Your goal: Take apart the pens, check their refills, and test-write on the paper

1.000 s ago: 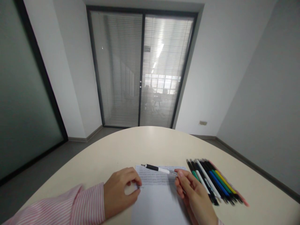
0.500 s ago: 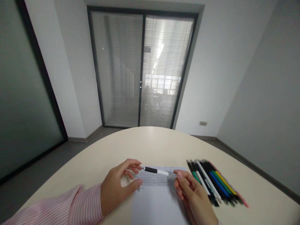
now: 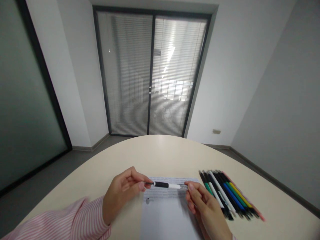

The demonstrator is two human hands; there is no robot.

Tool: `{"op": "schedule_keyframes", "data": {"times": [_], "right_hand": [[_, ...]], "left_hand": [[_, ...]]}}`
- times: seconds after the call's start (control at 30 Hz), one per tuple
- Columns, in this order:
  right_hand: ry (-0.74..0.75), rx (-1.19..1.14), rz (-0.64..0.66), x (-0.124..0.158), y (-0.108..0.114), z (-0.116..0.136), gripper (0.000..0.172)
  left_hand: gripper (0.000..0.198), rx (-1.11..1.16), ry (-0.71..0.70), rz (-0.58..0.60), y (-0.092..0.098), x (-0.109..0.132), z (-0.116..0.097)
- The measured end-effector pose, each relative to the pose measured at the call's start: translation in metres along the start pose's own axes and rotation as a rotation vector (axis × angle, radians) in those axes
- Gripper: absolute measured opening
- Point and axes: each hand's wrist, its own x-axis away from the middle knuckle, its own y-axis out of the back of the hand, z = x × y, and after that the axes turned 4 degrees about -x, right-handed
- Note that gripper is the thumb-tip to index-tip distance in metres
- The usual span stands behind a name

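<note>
A white pen with a black grip is held level above a printed sheet of paper. The fingers of my right hand are closed on its clear right end. At the other end, my left hand pinches a thin dark part at the pen's tip between thumb and fingers. A small dark round spot or object shows on the paper below my left fingertips; I cannot tell which it is.
Several pens and markers lie side by side to the right of the paper, in black, white, green, blue, yellow and pink. The round cream table extends toward a glass door with blinds.
My left hand has shifted slightly left, and its thumb and fingers have closed at the pen's tip. The pen is now more level, and the dark round spot has come into view.
</note>
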Motion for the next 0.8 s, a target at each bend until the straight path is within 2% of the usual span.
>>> {"op": "schedule_keyframes", "data": {"times": [0.2,0.3,0.37,0.43,0.5,0.57,0.63,0.7,0.8], "right_hand": [[-0.009,-0.034,-0.01,0.001,0.0,0.002,0.045],[-0.017,-0.06,-0.004,0.002,0.001,0.001,0.045],[-0.014,-0.077,0.006,0.001,0.002,0.0,0.043],[-0.009,-0.09,0.01,0.0,0.002,-0.001,0.042],[-0.007,-0.105,0.004,-0.001,0.001,-0.001,0.042],[-0.01,-0.116,-0.006,-0.001,0.0,-0.001,0.041],[-0.012,-0.12,-0.008,-0.001,0.0,-0.001,0.042],[-0.015,-0.121,-0.011,0.0,-0.001,0.0,0.043],[-0.018,-0.121,-0.013,0.001,-0.003,0.002,0.044]], "left_hand": [[0.027,0.14,0.054,0.069,0.003,0.002,0.0],[0.029,0.167,0.086,0.069,0.003,0.002,0.001],[0.028,0.132,0.069,0.028,0.004,0.001,0.002],[0.021,0.02,-0.046,-0.09,0.005,0.0,0.001],[0.01,-0.148,-0.253,-0.243,0.005,0.001,-0.001],[0.007,-0.341,-0.475,-0.306,0.005,0.005,-0.003],[0.015,-0.558,-0.67,-0.225,0.003,0.01,-0.002],[0.016,-0.805,-0.835,-0.048,0.001,0.016,0.004],[0.013,-1.148,-0.981,0.16,-0.002,0.019,0.016]]}}
